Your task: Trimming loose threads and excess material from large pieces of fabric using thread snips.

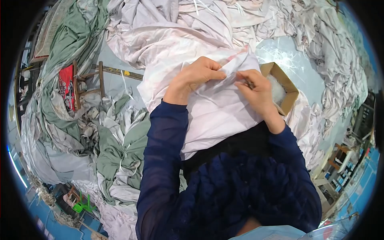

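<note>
Pale pinkish-white cloth (218,114) lies over my lap and spreads forward into a larger heap. My left hand (199,73) is closed on a raised fold of this cloth, pinching it between thumb and fingers. Close by on the right, my right hand (258,90) has its fingers curled at the same fold. A small dark item shows in those fingers, too little of it visible to name. Beside my right wrist stands an open cardboard box (290,98) with whitish, translucent stuff inside.
Green cloth (76,34) and grey-white cloth (320,52) heap around me. White thread scraps (280,52) litter the grey floor beyond the box. To the left are a wooden stool (101,80) and a red patterned cloth (67,88). A bright green object (83,205) is at lower left.
</note>
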`<state>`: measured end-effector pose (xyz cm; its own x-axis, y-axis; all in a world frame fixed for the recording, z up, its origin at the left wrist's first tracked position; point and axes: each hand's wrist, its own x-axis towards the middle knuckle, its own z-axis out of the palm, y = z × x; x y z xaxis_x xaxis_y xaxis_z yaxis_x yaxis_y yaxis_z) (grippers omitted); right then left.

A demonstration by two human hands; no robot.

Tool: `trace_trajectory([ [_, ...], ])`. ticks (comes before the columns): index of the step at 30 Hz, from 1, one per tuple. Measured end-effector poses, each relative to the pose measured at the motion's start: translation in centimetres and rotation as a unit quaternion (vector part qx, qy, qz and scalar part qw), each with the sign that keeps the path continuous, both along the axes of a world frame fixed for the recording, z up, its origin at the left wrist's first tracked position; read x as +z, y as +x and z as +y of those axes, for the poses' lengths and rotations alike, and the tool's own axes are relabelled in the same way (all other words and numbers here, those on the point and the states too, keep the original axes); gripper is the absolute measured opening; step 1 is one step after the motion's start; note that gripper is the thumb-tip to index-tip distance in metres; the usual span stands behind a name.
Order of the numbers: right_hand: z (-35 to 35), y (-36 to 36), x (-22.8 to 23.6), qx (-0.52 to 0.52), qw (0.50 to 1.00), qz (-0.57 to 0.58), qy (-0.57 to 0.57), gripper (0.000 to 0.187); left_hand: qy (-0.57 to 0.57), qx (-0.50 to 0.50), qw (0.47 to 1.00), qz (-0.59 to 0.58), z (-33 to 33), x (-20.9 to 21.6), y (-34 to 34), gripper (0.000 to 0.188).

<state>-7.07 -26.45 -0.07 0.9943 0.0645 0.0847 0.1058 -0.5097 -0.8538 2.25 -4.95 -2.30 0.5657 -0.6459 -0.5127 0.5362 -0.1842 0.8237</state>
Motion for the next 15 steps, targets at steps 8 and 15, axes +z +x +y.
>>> trace_trajectory([
  [8,2.7,1.0,-0.2,0.003,1.000,0.019,-0.005,0.010,-0.030,0.036,0.999,0.015,0.5,0.0,-0.4,0.012],
  [15,3.1,1.0,0.0,0.009,1.000,0.000,0.008,0.007,-0.023,0.030,0.999,0.006,0.7,0.3,-0.3,0.012],
])
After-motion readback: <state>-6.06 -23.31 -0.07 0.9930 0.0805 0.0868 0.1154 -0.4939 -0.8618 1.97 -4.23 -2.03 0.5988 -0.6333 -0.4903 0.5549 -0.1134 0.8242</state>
